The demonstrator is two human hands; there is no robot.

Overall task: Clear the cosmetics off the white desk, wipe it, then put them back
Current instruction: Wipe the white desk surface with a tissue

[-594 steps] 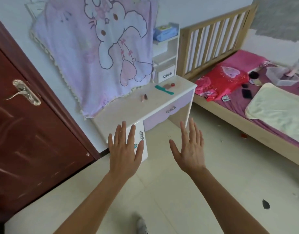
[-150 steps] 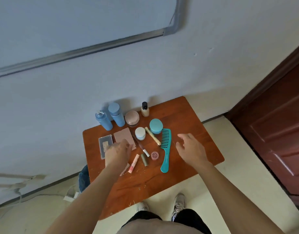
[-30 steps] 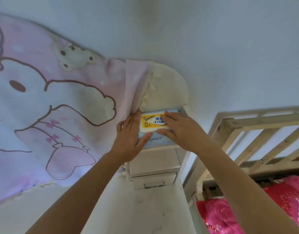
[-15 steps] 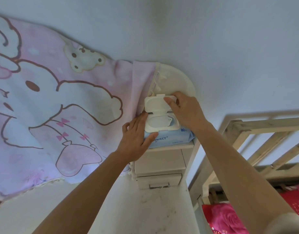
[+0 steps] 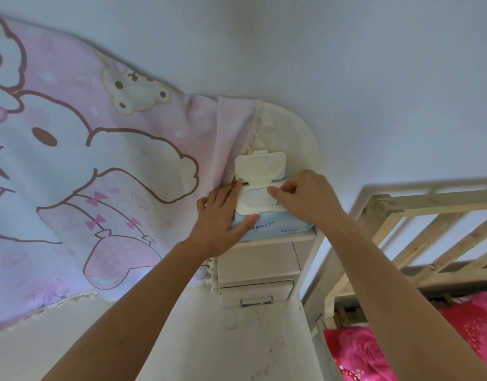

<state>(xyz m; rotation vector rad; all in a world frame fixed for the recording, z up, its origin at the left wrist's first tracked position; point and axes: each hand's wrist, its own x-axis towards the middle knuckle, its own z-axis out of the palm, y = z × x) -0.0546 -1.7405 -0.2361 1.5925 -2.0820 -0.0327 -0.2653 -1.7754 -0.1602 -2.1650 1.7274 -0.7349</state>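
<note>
The near stretch of the white desk (image 5: 253, 350) is seen bare of cosmetics, with grey smudges and specks left on its surface. The clearing step is therefore judged complete, and wiping is judged not yet begun.

At the far end of the desk, above the small drawers (image 5: 257, 279), a pack of wet wipes (image 5: 275, 228) rests on the top shelf (image 5: 280, 239) of the shelf unit. Half a second earlier the lid (image 5: 260, 166) was being lifted by the right hand; it is now stood fully open against the back panel, and that hand has been brought down to the opening.

The pack is steadied at its left edge by the left hand (image 5: 223, 218), laid flat with fingers spread and the thumb pressed on the front face. The right hand (image 5: 305, 199) is narrowed to a pinch at the right side of the opening; whether a wipe is already gripped cannot be told, as none is seen emerging.

Extraction of a wipe is judged to be the step in hand, after which the soiled surface can be wiped. The pink blanket (image 5: 105, 182) hangs just beside the pack at the shelf's left edge
</note>
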